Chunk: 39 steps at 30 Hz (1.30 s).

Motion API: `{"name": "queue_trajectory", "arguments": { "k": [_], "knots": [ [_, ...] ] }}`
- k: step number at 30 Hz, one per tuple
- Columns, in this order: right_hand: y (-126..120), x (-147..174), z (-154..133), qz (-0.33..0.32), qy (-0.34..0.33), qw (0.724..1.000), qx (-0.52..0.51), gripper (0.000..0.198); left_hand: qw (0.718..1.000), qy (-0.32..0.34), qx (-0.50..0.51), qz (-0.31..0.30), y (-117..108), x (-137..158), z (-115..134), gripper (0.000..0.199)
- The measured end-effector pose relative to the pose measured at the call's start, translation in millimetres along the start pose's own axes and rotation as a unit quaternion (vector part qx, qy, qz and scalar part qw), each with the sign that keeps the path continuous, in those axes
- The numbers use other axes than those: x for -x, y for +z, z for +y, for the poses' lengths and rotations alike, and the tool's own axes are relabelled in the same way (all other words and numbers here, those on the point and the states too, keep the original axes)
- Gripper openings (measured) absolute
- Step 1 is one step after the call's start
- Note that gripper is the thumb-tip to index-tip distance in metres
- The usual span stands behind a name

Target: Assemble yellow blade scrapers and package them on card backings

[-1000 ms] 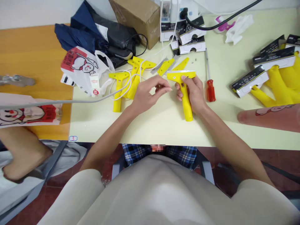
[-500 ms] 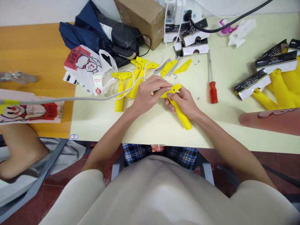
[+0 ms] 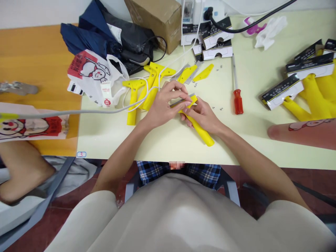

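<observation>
Held in right hand: one yellow scraper, fingers and thumb closed just below the head, handle slanting toward the near edge of the surface. At the scraper's head, left hand: thumb and fingertips drawn together on it, narrow grip; anything small between them hidden. Partly behind left fingers: grey metal strip. Near right hand, on its right: small loose screws. Beyond both hands: flat yellow pieces with grey blades. Just left of left hand: T-shaped yellow handles, pale cable crossing in front. Farther right of right hand: red-handled screwdriver, then black-and-white boxes. Well left of left hand: plastic bag.
</observation>
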State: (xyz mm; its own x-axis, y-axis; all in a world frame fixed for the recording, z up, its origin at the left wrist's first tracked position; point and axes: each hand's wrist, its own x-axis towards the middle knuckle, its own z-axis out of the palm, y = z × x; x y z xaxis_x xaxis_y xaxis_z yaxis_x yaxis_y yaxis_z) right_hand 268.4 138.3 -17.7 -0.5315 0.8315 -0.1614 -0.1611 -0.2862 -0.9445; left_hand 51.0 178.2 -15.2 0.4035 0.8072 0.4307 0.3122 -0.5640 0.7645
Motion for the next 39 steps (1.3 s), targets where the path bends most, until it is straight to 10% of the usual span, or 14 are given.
{"name": "queue_trajectory", "arguments": {
  "k": [15,39],
  "knots": [
    [-1.8,1.8,-0.2,-0.026,-0.019,0.999,0.016,0.064,0.944,-0.168,0.283,-0.022,5.5,4.6,-5.8,0.039],
    [1.9,1.0,-3.7,0.045,0.003,0.998,-0.034,0.067,0.992,-0.07,0.082,0.065,21.7,6.1,-7.6,0.057]
  ]
}}
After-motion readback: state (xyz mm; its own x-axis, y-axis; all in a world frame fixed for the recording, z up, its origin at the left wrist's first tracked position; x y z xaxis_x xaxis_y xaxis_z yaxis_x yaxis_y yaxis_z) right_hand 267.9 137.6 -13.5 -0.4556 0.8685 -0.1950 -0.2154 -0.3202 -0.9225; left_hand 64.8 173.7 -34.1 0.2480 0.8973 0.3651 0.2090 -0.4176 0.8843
